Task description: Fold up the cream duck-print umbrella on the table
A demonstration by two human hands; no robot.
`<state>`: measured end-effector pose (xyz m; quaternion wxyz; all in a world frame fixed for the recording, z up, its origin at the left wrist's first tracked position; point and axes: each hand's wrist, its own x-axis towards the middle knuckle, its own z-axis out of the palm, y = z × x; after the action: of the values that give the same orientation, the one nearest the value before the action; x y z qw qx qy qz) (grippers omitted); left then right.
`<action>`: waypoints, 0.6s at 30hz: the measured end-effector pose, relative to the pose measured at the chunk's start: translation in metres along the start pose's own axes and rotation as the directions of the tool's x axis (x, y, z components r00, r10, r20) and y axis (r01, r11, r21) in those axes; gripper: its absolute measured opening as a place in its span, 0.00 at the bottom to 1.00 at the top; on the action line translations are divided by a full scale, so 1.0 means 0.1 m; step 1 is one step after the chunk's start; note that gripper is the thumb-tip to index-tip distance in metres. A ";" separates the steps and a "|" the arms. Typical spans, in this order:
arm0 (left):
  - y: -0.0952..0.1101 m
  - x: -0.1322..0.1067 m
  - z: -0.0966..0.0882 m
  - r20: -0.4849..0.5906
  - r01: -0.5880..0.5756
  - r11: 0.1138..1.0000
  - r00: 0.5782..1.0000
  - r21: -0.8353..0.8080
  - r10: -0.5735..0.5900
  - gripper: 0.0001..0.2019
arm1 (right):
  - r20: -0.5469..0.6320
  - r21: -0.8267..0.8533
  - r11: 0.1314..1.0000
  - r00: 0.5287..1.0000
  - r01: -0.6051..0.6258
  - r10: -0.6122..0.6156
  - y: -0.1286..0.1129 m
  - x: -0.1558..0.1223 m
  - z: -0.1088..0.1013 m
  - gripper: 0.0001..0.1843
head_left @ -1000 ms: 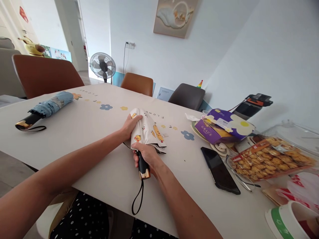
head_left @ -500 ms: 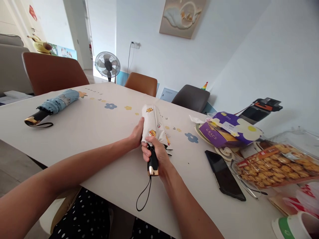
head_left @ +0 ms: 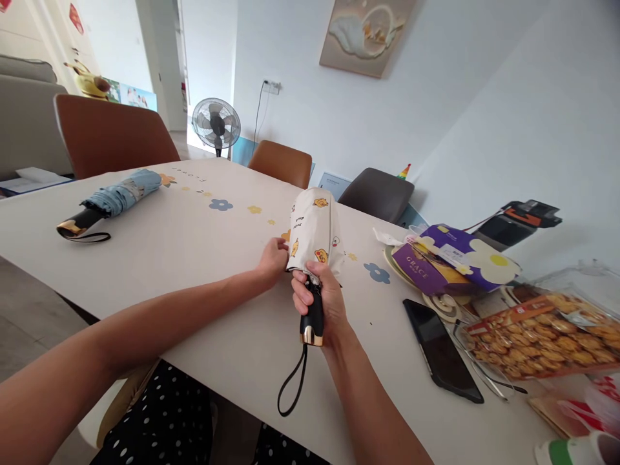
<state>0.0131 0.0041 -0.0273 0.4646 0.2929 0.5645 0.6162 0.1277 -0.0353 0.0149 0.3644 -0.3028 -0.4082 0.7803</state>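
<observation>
The cartoon-print umbrella (head_left: pixel 312 223) is white with yellow characters, its handle (head_left: pixel 312 314) black with a gold end. The folded umbrella (head_left: pixel 126 193) is light blue, its grip (head_left: pixel 83 219) black and gold. The desk (head_left: pixel 203 252) is off-white with blue, yellow and orange flowers; the GRACE box (head_left: pixel 443 253) is purple with white-and-yellow flowers.

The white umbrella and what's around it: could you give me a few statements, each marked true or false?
The right hand's grip is around the white umbrella's black handle. True.
The blue umbrella lies folded on the table. True.
The left hand's grip is around the blue umbrella. False: the left hand's grip is at the white umbrella's side.
The phone lies left of the white umbrella. False: the phone lies to its right.
The fan stands beyond the table. True.
</observation>
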 end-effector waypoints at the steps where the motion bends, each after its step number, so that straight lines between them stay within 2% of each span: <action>1: 0.04 0.04 -0.03 -0.068 -0.030 1.000 0.997 0.009 0.030 0.13 | -0.031 -0.004 1.000 1.000 0.004 -0.004 0.01 0.00 0.01 0.12; 3: 0.12 0.06 -0.06 -0.154 -0.128 0.991 0.979 0.025 0.131 0.13 | -0.100 -0.023 1.000 0.995 0.003 -0.006 0.03 0.00 0.02 0.12; 4: 0.15 0.04 -0.05 -0.151 -0.189 0.981 0.970 0.038 0.193 0.12 | -0.130 -0.044 0.999 0.991 -0.004 -0.002 0.05 0.01 0.02 0.12; 7: 0.23 -0.08 0.02 -0.035 -0.355 0.926 0.931 0.129 0.362 0.14 | -0.189 -0.144 0.988 0.982 -0.050 0.022 0.11 0.03 0.01 0.13; 9: 0.28 -0.17 0.06 0.026 -0.412 0.886 0.909 0.214 0.417 0.17 | -0.213 -0.199 0.978 0.977 -0.067 0.023 0.14 0.04 0.02 0.13; 11: 0.33 -0.23 0.06 0.036 -0.448 0.852 0.889 0.270 0.456 0.18 | -0.226 -0.222 0.972 0.974 -0.078 0.026 0.16 0.04 0.04 0.13; 13: 0.37 -0.25 0.05 0.043 -0.461 0.839 0.882 0.290 0.470 0.17 | -0.227 -0.228 0.970 0.973 -0.083 0.030 0.18 0.03 0.05 0.13; 15: 0.40 -0.26 0.03 0.085 -0.446 0.846 0.893 0.291 0.442 0.14 | -0.230 -0.234 0.968 0.972 -0.095 0.039 0.20 0.04 0.05 0.12; 18: 0.38 -0.25 0.02 0.175 -0.330 0.920 0.939 0.212 0.297 0.14 | -0.222 -0.253 0.960 0.973 -0.121 0.064 0.22 0.05 0.03 0.10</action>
<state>0.0152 -0.0146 0.0143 0.3595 0.4755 0.5460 0.5886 0.1153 -0.0411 -0.0036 0.3250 -0.4487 -0.4529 0.6985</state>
